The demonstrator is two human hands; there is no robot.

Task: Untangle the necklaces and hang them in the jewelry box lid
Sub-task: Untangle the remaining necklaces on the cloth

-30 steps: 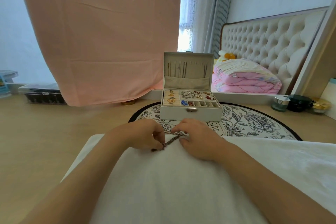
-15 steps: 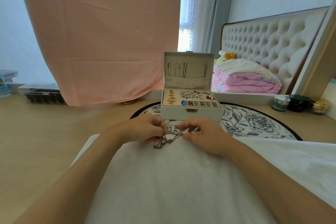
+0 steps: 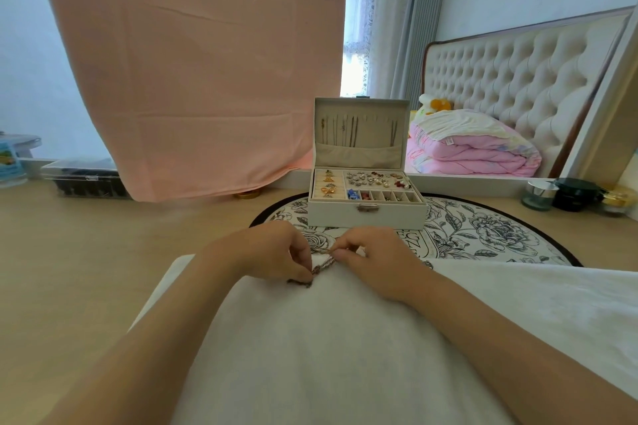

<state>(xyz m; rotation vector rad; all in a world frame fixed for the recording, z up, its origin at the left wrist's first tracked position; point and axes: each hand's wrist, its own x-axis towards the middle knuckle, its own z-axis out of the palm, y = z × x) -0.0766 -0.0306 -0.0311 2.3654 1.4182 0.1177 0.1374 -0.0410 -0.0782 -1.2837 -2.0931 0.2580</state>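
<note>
A tangle of dark thin necklaces (image 3: 319, 267) lies on the far edge of a white cloth (image 3: 345, 355), between my two hands. My left hand (image 3: 272, 250) pinches the tangle's lower left end with curled fingers. My right hand (image 3: 374, 257) pinches the upper right end. Behind them stands a white jewelry box (image 3: 366, 214), open, with its lid (image 3: 360, 133) upright. Several chains hang inside the lid above a fabric pocket. The box tray holds earrings, brooches and beads.
The box sits on a round floral mat (image 3: 483, 235) on a wooden tabletop (image 3: 86, 252). Jars (image 3: 573, 195) stand at the far right. A clear storage case (image 3: 86, 179) sits at the far left under a pink curtain (image 3: 193, 62).
The tangle spread into loose loops half a second ago and is now pulled back into a tight strand. Both hands shifted slightly toward me, still pinching the necklaces.
</note>
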